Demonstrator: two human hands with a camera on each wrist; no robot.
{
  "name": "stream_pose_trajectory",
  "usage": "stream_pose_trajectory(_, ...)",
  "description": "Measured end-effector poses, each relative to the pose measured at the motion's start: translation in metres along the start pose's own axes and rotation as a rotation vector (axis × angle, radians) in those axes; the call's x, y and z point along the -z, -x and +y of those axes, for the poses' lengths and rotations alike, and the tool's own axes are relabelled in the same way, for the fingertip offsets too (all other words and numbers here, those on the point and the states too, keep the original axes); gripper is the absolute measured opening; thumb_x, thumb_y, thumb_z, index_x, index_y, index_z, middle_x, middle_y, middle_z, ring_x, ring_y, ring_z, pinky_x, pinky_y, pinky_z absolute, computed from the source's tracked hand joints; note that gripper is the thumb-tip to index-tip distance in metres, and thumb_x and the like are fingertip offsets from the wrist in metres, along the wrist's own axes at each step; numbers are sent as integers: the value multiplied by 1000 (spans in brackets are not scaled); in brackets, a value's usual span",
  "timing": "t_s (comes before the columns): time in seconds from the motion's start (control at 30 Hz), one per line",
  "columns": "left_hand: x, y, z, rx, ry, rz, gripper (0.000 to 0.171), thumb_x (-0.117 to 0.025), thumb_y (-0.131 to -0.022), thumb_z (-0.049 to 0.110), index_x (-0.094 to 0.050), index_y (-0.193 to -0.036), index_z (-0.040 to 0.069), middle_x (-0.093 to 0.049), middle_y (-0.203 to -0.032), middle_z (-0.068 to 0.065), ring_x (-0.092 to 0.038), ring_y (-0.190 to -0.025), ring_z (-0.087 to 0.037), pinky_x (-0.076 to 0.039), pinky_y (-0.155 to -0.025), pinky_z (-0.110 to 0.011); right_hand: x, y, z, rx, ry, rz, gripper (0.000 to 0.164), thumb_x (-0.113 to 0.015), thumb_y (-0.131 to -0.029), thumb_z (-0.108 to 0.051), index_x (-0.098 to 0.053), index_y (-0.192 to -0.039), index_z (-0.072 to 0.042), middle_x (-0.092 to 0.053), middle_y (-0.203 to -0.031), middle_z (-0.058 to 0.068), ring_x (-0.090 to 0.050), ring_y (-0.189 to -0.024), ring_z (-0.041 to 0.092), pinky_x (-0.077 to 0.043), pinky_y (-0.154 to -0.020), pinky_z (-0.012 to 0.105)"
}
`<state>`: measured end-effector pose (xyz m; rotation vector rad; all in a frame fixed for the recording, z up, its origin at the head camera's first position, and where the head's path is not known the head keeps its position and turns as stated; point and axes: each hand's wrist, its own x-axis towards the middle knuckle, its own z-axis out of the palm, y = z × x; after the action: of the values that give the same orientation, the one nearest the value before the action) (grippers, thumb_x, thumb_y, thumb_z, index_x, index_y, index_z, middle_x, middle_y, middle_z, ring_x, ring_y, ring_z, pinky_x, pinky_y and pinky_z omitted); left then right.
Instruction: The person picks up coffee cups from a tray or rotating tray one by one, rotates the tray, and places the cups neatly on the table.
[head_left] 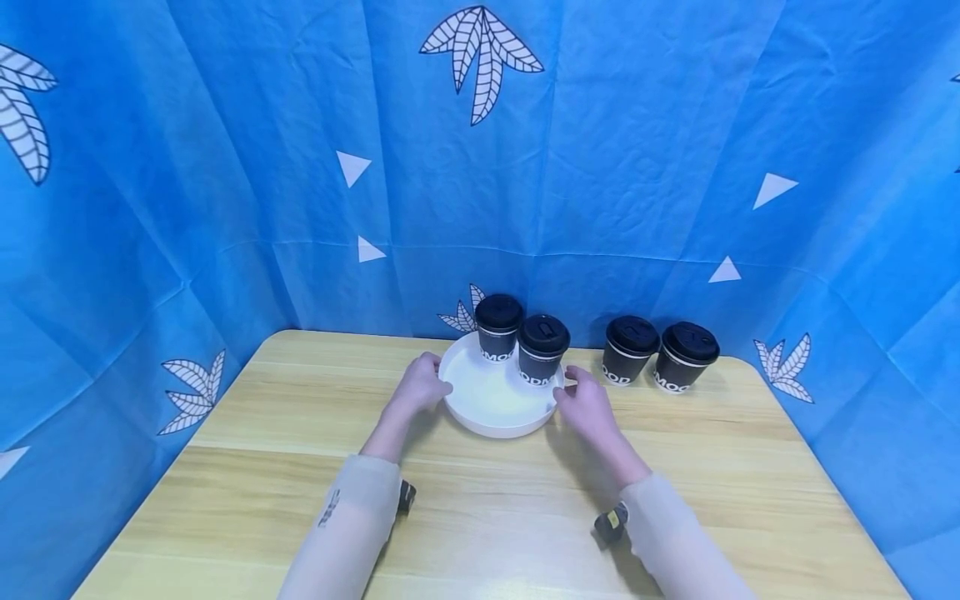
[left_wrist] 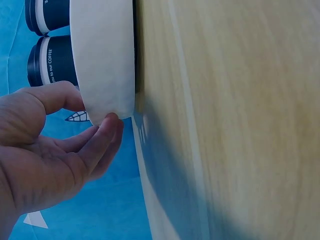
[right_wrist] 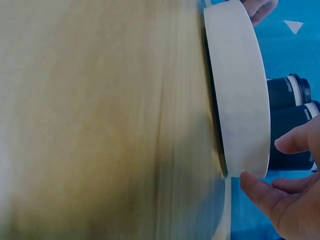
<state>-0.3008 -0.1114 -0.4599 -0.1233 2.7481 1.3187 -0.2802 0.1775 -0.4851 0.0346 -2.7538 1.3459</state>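
A round white tray [head_left: 487, 402] with a raised rim is near the far side of the table. Two black lidded paper coffee cups stand upright in its back half, one cup [head_left: 497, 337] behind and left of the other cup [head_left: 538, 367]. My left hand [head_left: 422, 385] grips the tray's left side, thumb over the rim [left_wrist: 102, 55] and fingers against the outer wall. On the opposite side my right hand [head_left: 588, 404] holds the edge the same way, its thumb [right_wrist: 295, 140] in front of a cup in the right wrist view.
Two more black lidded cups, a nearer-left cup [head_left: 626, 357] and a right-hand cup [head_left: 681, 360], stand side by side to the right of the tray. The wooden table [head_left: 487, 508] meets a blue patterned curtain [head_left: 600, 167] at the back and sides.
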Motion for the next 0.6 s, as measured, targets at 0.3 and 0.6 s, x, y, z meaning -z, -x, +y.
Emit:
stream_pose_trajectory(0.3,-1,-5,0,21,2,-4,58,-67,-90,-2,-47,-143,-8,-57,-137,-26,-58,-117,-37,-52,-105,-48,3,-8,3,4,-20,-18,56,-55,-97,-9,-44,-149,11,-53,-146,31,-62,-125,44,-52,-103,52)
stream_pose_trajectory(0.6,0,-7,0,0,-19,-1,56,-65,-91,0,-47,-143,-9,-57,-137,-25,-60,-115,-35,-57,-97,-43,1,-9,7,3,-12,-44,56,-55,-97,-7,-45,-150,9,-53,-146,30,-62,-125,41,-54,-101,49)
